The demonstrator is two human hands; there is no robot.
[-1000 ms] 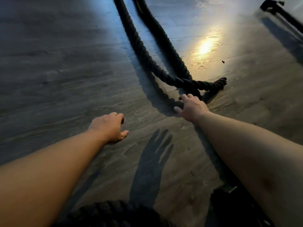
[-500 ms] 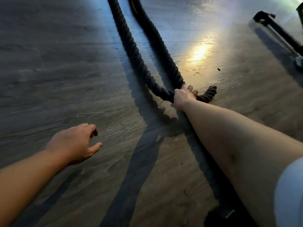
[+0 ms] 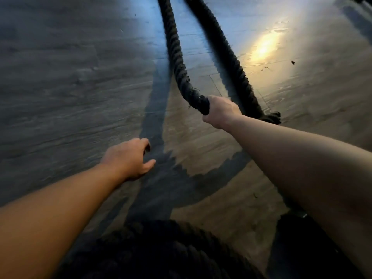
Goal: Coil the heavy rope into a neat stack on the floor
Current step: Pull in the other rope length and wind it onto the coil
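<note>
At the bottom edge lies a dark coil (image 3: 161, 250). Above it the left hand (image 3: 128, 158) hovers, fingers loosely bent, empty. Right of centre, the right hand (image 3: 221, 111) grips the rope (image 3: 177, 57) at its bend. Two strands run to the top edge, beside a glare (image 3: 263, 47) on the floor (image 3: 60, 77).

Losing both strands of the rope (image 3: 177, 63) past the top edge, beyond the right hand (image 3: 220, 112). Hiding the gripped stretch behind that hand. Cutting the blurred coil (image 3: 161, 250) at the bottom edge, nearer than the hand. Leaving the speck (image 3: 292, 62) right of it too small to tell.
</note>
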